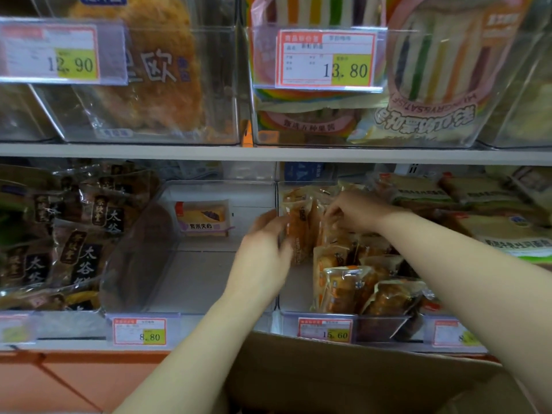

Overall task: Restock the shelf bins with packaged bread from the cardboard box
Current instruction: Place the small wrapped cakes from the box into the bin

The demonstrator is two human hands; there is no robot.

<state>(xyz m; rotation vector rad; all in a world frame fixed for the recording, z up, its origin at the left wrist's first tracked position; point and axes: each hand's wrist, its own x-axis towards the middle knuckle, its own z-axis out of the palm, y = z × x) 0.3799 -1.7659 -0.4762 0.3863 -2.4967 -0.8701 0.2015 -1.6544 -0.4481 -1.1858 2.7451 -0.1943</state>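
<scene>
Under the left hand a price tag reads 8.80; under the right hand a second tag reads 15.60. Above the hands, the upper left tag reads 12.90 and the upper right tag reads 13.80. Left of the left hand, a purple pack says 紫米夹心, and dark packs say 太谷.

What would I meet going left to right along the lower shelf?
Dark brown black-labelled bread packs, clear plastic bin with one purple-labelled pack, left hand, orange bread packs, pale green-edged packs.
</scene>
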